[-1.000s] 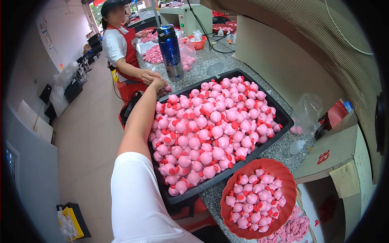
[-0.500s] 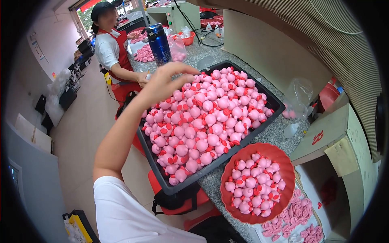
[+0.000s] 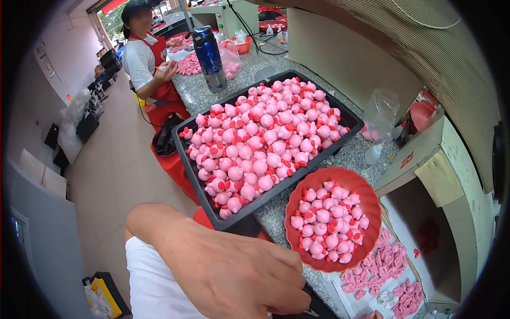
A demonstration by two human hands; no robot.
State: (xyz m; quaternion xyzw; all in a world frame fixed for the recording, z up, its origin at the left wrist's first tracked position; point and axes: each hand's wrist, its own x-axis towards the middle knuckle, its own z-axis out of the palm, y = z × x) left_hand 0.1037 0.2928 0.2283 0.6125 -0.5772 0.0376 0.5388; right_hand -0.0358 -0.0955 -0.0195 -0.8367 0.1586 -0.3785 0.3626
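Note:
My left hand [image 3: 239, 268] is in front of the tray's near corner, left of the bowl, back toward me. Its fingers curl downward and are closed; whatever they may hold is hidden beneath. At the bottom edge, by the pink pieces, only a sliver of my right hand [image 3: 374, 315] shows, too little to read its fingers. A black tray [image 3: 297, 171] is heaped with round pink figures [image 3: 260, 143] that have red oval parts. Nearer to me stands a red scalloped bowl [image 3: 293, 212] with more of these pink figures [image 3: 323, 215].
Flat pink pieces [image 3: 385, 260] lie on a white sheet right of the bowl. Behind the tray stands a blue bottle [image 3: 210, 61]. A cardboard box [image 3: 419, 143], a clear bag [image 3: 381, 109] and a small squeeze bottle [image 3: 373, 154] are at right. A co-worker [image 3: 141, 58] stands far left.
My left hand has drawn back from above the tray's far side to its near corner, its fingers now curled. The co-worker's hand has risen. The view has shifted slightly.

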